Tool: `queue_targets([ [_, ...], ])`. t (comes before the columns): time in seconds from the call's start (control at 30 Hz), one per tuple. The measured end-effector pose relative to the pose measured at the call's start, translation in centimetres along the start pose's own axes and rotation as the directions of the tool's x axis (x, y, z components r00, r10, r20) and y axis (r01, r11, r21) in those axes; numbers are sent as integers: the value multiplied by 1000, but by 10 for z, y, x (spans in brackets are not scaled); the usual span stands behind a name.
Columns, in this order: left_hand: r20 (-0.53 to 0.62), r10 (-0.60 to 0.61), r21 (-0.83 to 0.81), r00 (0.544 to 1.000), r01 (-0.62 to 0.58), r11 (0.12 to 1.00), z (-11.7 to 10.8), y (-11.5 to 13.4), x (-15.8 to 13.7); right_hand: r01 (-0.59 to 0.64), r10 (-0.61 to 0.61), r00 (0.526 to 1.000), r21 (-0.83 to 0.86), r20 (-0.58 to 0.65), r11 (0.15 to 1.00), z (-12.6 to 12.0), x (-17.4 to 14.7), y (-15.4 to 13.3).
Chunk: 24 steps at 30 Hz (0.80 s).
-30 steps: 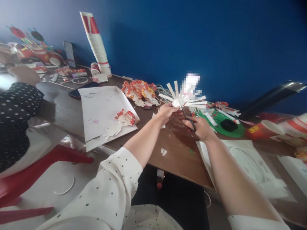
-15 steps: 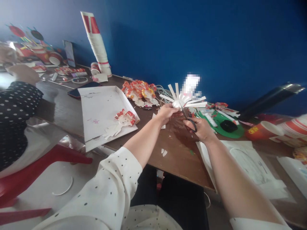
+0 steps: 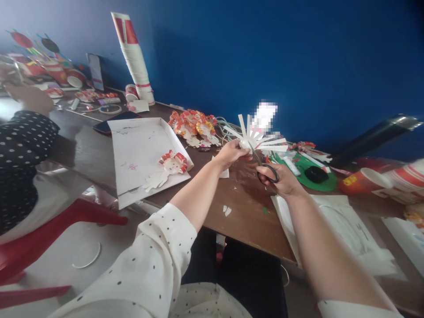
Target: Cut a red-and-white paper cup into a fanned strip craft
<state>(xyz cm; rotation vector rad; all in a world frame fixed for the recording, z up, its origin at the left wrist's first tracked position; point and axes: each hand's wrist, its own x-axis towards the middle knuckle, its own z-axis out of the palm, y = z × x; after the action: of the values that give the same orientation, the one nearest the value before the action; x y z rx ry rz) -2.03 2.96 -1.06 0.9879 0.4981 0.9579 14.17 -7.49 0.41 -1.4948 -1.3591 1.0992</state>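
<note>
Pinched in my left hand is a white paper cup cut into strips, its strips fanning out from the round base. My right hand grips black-handled scissors with fingers in the loops. Their blades lie against the cup near its base, close to my left fingertips; the exact place of the cut is too small to tell. Small white paper scraps lie on the brown table below my hands.
A white box lid on the left holds a paper figure with red curls. Behind it are piled similar figures and a tall cup stack. A green disc and orange cup stand right. Another person's sleeve shows at left.
The cut cup has turned a little and shifted slightly right in my left hand. My right hand with the scissors has also moved slightly right.
</note>
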Motion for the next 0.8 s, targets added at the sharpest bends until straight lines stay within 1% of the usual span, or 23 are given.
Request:
queue_targets([
  [0.1,-44,-41,-33,998,40,999,4,-2,-1,2,-4,1000,-63,-25,998,4,1,-1],
  [0.17,-71,-71,-54,995,67,996,6,-3,-2,22,-29,998,-127,-51,992,7,1,-4],
  [0.23,-88,-80,-72,993,74,995,9,-5,-2,38,-51,996,-158,-76,987,9,1,-6],
  [0.37,-98,-75,-100,992,65,993,10,-5,-2,41,-57,993,-154,-102,987,10,0,-6],
  [0.47,-74,-75,-102,994,67,993,8,-5,-1,34,-48,994,-136,-93,990,8,0,-4],
  [0.53,-67,-72,-84,995,66,994,7,-5,-1,19,-30,996,-125,-89,992,7,0,-3],
  [0.67,-62,-62,2,996,62,998,5,-4,0,-20,11,997,-113,-80,993,5,0,-3],
  [0.8,-10,-15,90,1000,16,996,0,-4,2,-13,3,996,-108,-89,994,4,1,-4],
])
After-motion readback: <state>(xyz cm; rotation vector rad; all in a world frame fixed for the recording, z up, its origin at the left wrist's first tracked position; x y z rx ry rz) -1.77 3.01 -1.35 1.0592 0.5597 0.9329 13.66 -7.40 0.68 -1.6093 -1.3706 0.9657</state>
